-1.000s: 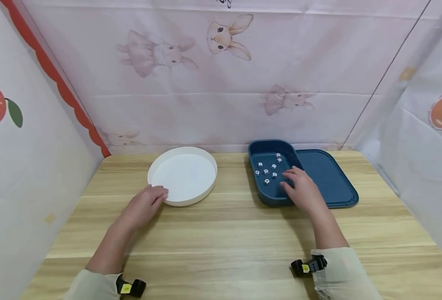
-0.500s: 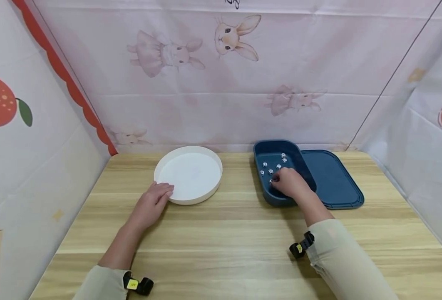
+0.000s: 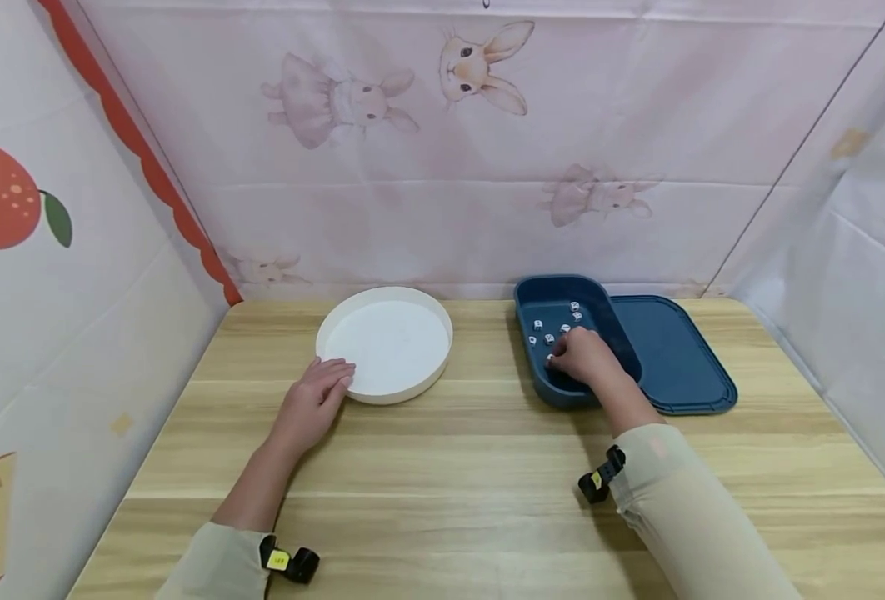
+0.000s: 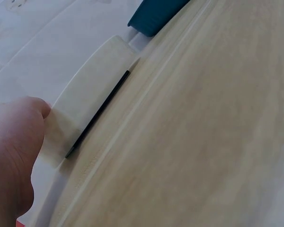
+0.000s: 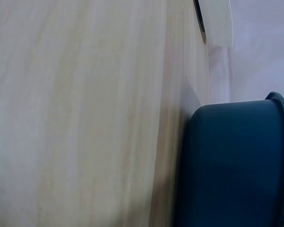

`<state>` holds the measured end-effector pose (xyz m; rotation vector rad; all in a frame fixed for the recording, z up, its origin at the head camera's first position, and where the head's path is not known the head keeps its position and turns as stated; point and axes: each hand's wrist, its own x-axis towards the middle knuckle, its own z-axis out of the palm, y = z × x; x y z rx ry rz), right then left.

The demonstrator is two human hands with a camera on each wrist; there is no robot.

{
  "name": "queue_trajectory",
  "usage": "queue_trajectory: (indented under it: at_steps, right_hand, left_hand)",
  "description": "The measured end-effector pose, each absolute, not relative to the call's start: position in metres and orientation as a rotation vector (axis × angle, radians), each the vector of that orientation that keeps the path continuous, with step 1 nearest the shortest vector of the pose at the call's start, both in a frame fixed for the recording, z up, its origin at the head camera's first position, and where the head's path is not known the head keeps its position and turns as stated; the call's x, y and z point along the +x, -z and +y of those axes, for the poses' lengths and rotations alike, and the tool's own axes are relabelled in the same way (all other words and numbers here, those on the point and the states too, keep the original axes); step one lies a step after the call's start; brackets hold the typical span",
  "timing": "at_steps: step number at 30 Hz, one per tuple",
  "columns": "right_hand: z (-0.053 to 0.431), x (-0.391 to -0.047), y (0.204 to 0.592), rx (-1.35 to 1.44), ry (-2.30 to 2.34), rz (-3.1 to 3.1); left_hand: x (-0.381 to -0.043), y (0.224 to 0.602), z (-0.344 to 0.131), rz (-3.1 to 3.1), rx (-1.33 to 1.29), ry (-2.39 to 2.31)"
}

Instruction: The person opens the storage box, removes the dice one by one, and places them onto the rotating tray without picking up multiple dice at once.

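Observation:
My left hand [image 3: 313,407] rests at the near left rim of a shallow white round tray [image 3: 384,398], its fingers laid over the edge. The left wrist view catches the thumb side of that hand against the tray's outer wall [image 4: 92,80]. Inside a deep dark blue rectangular box [image 3: 573,398] is my right hand [image 3: 588,358], fingers bent downward with the tips at a small white die [image 3: 551,358], which they pinch. Several other dice [image 3: 549,339] lie scattered on the box floor. Part of that floor is hidden under the hand.
A flat dark blue lid [image 3: 675,358] lies to the right of the box, partly beneath or behind it. All stand near the back edge of the wooden table [image 3: 442,500]. Printed cloth [image 3: 382,233] hangs right behind.
My right hand has moved left and down inside the box, its fingers closing in on a die. The left hand stays on the tray rim. The head view has shifted slightly.

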<state>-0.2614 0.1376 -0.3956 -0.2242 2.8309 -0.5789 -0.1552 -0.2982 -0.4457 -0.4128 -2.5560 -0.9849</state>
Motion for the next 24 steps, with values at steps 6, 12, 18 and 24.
queue_trajectory:
  at_steps: [6,12,18,24]
  right_hand:
    - [0.138,-0.261,0.397,-0.225,0.593,2.827]
    - [0.138,-0.257,0.394,-0.257,0.627,2.855]
    - [0.14,-0.247,0.385,-0.315,0.75,2.961]
    - [0.129,-0.242,0.37,-0.441,0.95,3.141]
  left_hand:
    - [-0.156,0.446,-0.297,-2.566,-0.398,0.995]
    - [-0.154,0.444,-0.298,-2.572,-0.395,0.988]
    - [-0.152,0.443,-0.299,-2.574,-0.393,0.988]
    - [-0.155,0.444,-0.299,-2.565,-0.403,0.981]
